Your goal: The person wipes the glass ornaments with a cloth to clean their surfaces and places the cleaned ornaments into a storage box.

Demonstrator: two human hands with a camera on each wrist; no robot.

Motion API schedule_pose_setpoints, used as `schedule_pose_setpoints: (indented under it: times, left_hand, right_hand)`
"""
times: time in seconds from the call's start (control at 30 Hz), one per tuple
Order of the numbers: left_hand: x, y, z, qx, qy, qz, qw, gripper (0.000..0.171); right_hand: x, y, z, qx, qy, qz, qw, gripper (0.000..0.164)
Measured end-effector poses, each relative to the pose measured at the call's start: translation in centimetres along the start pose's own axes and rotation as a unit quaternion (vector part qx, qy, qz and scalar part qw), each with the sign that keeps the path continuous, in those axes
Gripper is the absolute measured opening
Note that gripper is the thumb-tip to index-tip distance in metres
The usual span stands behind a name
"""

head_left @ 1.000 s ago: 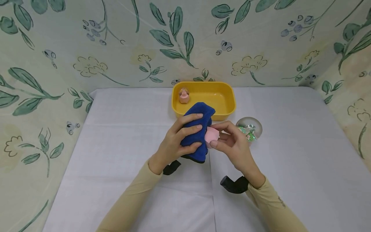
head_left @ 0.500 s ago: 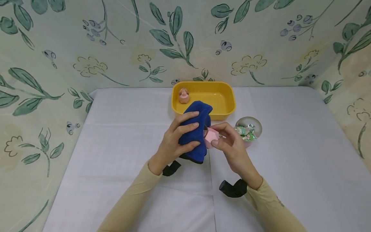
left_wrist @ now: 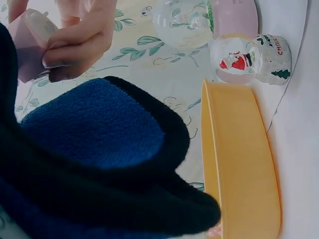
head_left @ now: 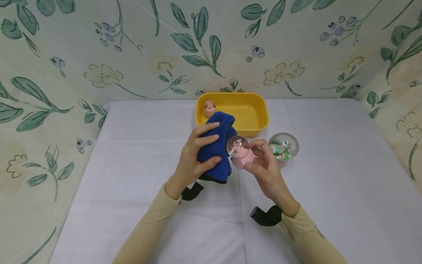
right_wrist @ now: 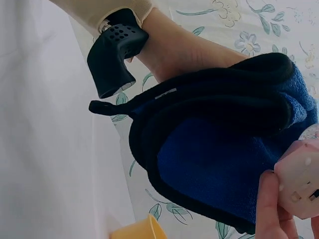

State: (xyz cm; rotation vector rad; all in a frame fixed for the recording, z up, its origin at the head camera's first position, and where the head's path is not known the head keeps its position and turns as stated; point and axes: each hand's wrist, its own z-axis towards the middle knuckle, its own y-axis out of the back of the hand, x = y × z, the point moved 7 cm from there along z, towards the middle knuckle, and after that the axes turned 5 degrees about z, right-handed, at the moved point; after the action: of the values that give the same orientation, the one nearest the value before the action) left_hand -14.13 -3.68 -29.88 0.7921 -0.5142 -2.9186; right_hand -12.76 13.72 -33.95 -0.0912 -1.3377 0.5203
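Note:
My left hand (head_left: 194, 154) grips a folded blue towel (head_left: 215, 146) with black edging, above the white table. Just right of it, my right hand (head_left: 268, 168) pinches a small snow globe (head_left: 242, 156) by its faceted pink base. The globe's clear dome, with a pink figure inside, points toward the towel and lies close against its edge. In the right wrist view, the underside of the pink base (right_wrist: 301, 181) faces the camera, and the towel (right_wrist: 209, 164) hangs in loose folds with a hanging loop.
A yellow tub (head_left: 247, 126) stands behind the hands, a small pink snow globe (head_left: 209, 108) at its left end. Right of my right hand stands a larger snow globe (head_left: 284, 146). The left wrist view also shows a Santa snow globe (left_wrist: 249, 57) near the tub.
The small snow globe's dome has come out from the towel and is now in plain sight. My left hand has shifted slightly left with the towel, opening the space between the hands.

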Motion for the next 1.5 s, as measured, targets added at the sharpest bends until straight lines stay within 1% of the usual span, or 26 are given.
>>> schedule_pose_setpoints:
  times: [0.13, 0.27, 0.37, 0.47, 0.6, 0.67, 0.87, 1.0, 1.1, 1.17, 1.37, 1.43, 1.5]
  left_hand:
    - [0.1, 0.0, 0.0, -0.003, 0.004, -0.002, 1.0, 0.042]
    - [0.2, 0.0, 0.0, 0.0, 0.01, 0.001, 0.9999, 0.043]
    - [0.2, 0.0, 0.0, 0.003, 0.015, 0.001, 0.9999, 0.043]
    - [0.1, 0.0, 0.0, 0.007, 0.019, -0.003, 0.9998, 0.043]
    - [0.0, -0.1, 0.1, 0.013, 0.02, -0.016, 0.9996, 0.042]
    - [-0.1, -0.1, 0.1, 0.016, 0.021, -0.021, 0.9994, 0.041]
    - [0.0, -0.6, 0.1, 0.028, 0.025, -0.032, 0.9988, 0.042]
    - [-0.1, -0.9, 0.1, 0.038, 0.022, -0.033, 0.9985, 0.042]
    - [-0.2, -1.1, 0.2, 0.044, 0.023, -0.031, 0.9983, 0.043]
    - [-0.3, -1.2, 0.2, 0.046, 0.025, -0.028, 0.9982, 0.044]
    - [-0.3, -1.5, 0.2, 0.054, 0.031, -0.009, 0.998, 0.044]
    - [-0.3, -1.6, 0.3, 0.057, 0.03, -0.002, 0.9979, 0.044]
    - [-0.3, -1.6, 0.3, 0.059, 0.029, 0.002, 0.9979, 0.044]
  right_hand:
    - [0.4, 0.0, 0.0, 0.012, 0.031, 0.04, 0.999, 0.039]
    - [0.8, -0.1, 0.0, 0.025, 0.048, 0.054, 0.997, 0.044]
    - [1.1, -0.1, 0.1, 0.029, 0.054, 0.049, 0.997, 0.05]
    - [1.5, 0.3, 0.1, 0.01, 0.063, 0.017, 0.998, 0.053]
    - [2.3, 0.8, 0.1, -0.025, 0.071, -0.054, 0.996, 0.052]
    - [2.6, 0.9, 0.1, -0.03, 0.072, -0.07, 0.994, 0.052]
    - [2.9, 0.9, 0.4, -0.023, 0.075, -0.097, 0.992, 0.057]
    - [3.2, 0.7, 0.5, -0.009, 0.099, -0.11, 0.989, 0.06]
    - [3.7, 0.2, 0.6, 0.001, 0.128, -0.134, 0.983, 0.06]
    - [4.0, -0.1, 0.6, 0.001, 0.145, -0.163, 0.976, 0.061]
    - [4.3, -1.2, 0.5, 0.012, 0.175, -0.267, 0.948, 0.067]
    - [4.4, -1.5, 0.4, 0.027, 0.188, -0.284, 0.94, 0.067]
    - [4.6, -1.8, 0.3, 0.047, 0.211, -0.297, 0.93, 0.061]
